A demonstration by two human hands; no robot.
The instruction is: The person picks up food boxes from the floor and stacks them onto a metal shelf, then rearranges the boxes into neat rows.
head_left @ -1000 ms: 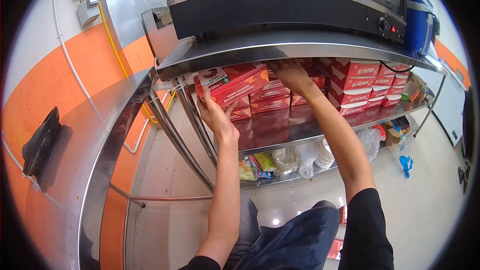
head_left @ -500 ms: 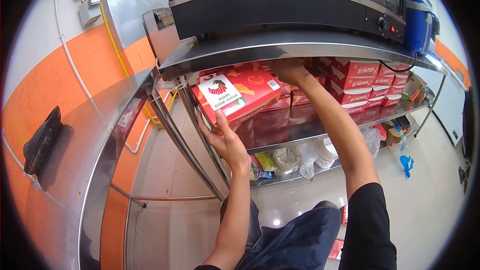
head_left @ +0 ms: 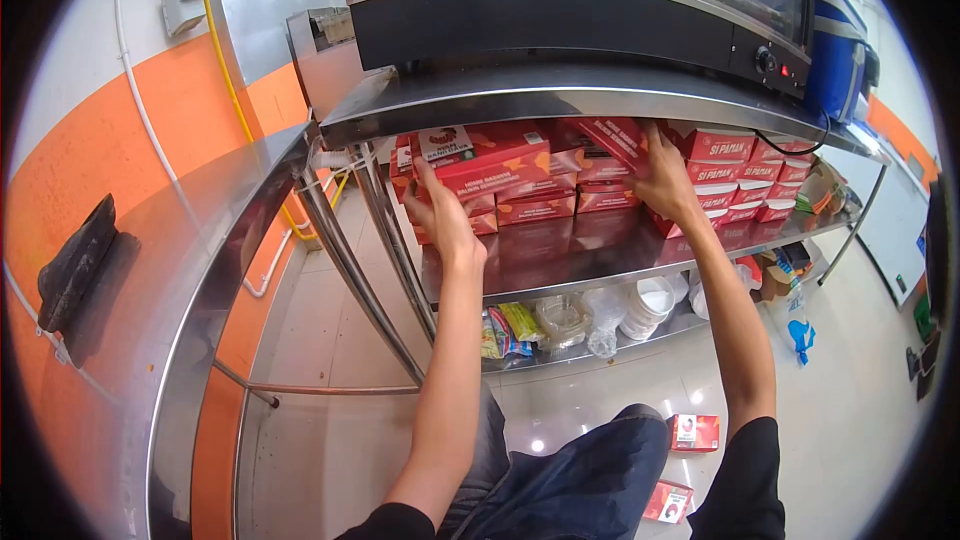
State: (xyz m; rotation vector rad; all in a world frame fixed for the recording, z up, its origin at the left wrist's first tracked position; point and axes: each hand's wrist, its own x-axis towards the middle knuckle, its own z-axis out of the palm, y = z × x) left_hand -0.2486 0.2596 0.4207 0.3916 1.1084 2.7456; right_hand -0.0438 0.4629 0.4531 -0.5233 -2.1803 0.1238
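My left hand (head_left: 447, 227) grips the near left corner of a red printed food box (head_left: 495, 173), thumb on its front face. That box lies on other red boxes (head_left: 537, 207) on the shelf under the counter. My right hand (head_left: 664, 180) is closed on the right end of a second, tilted red box (head_left: 608, 140), just under the counter's edge. Some of its fingers are hidden behind that box. Right of it stand stacked red-and-white "Si Paman" boxes (head_left: 716, 173).
Above is a steel counter (head_left: 590, 100) bearing a glass display warmer (head_left: 560, 20). Below, the lower shelf holds plastic packs (head_left: 562, 322) and white tubs (head_left: 648, 305). Two red boxes (head_left: 694, 433) lie on the floor. A steel table (head_left: 190, 270) stands left.
The box in my left hand has gone from tilted, top facing me, to lying flatter and farther in on the shelf. My right hand has come out from under the counter, gripping another box.
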